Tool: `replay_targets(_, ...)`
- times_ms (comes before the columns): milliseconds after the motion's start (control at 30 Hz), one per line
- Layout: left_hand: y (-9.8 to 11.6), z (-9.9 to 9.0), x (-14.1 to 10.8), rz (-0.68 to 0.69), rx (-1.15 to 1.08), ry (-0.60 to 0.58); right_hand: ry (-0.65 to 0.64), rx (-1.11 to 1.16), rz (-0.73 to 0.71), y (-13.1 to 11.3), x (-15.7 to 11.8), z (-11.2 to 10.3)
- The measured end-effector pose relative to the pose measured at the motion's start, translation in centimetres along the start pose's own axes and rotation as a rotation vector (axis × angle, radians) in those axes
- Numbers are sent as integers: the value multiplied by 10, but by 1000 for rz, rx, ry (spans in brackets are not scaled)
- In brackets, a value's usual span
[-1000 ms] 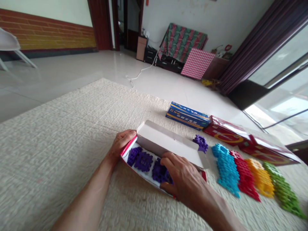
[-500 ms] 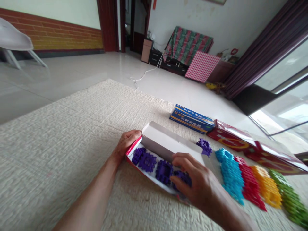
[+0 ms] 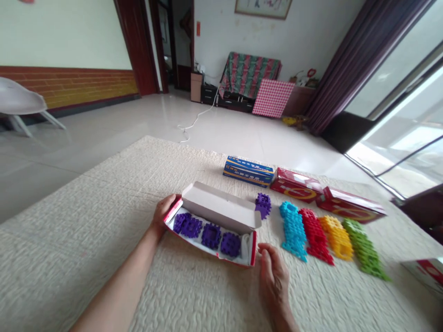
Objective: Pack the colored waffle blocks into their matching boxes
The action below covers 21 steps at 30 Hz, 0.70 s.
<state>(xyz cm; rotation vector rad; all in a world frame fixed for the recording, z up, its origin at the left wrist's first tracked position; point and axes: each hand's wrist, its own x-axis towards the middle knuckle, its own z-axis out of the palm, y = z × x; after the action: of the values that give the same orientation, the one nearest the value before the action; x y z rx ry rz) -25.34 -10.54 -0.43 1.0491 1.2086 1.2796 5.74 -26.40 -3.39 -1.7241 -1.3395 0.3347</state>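
My left hand (image 3: 163,211) is closed round the left end of an open cardboard box (image 3: 221,203), red outside and whitish inside, its lid folded back. Inside lie several purple interlocking blocks (image 3: 211,236) in a row, with something white at the right end. My right hand (image 3: 275,272) is just off the box's right end, fingers loosely bent, with nothing visible in it. Another purple block (image 3: 263,206) lies on the mat behind the box's right corner. To the right are rows of blue blocks (image 3: 294,230), red blocks (image 3: 315,236), yellow blocks (image 3: 336,237) and green blocks (image 3: 366,251).
A blue box (image 3: 248,171), a red box (image 3: 296,184) and a second red box (image 3: 351,205) stand in line behind the blocks. Another box (image 3: 425,274) is at the right edge. Everything rests on a cream quilted mat (image 3: 114,193) over a tiled floor. A white cord (image 3: 197,121) trails beyond.
My right hand has come out of the box and moved to beside its right end, uncovering the right-hand blocks. My left hand keeps hold of the box. The view has tilted up and levelled.
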Motion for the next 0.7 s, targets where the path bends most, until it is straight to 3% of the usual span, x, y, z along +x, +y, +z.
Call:
replay_targets(200, 8, -1, -10, -42, -35, 68, -71, 67, -104, -4, 3, 2)
replay_targets(367, -2, -8, -19, -97, -83, 129, -55, 97, -158, 5, 0, 7)
replay_targets(500, -17, -13, -10, -179, -85, 197, -52, 101, -183, 13, -1, 14)
replay_targets(700, -26, -22, 2, -268, -39, 201, -88, 80, -196, 15, -3, 14)
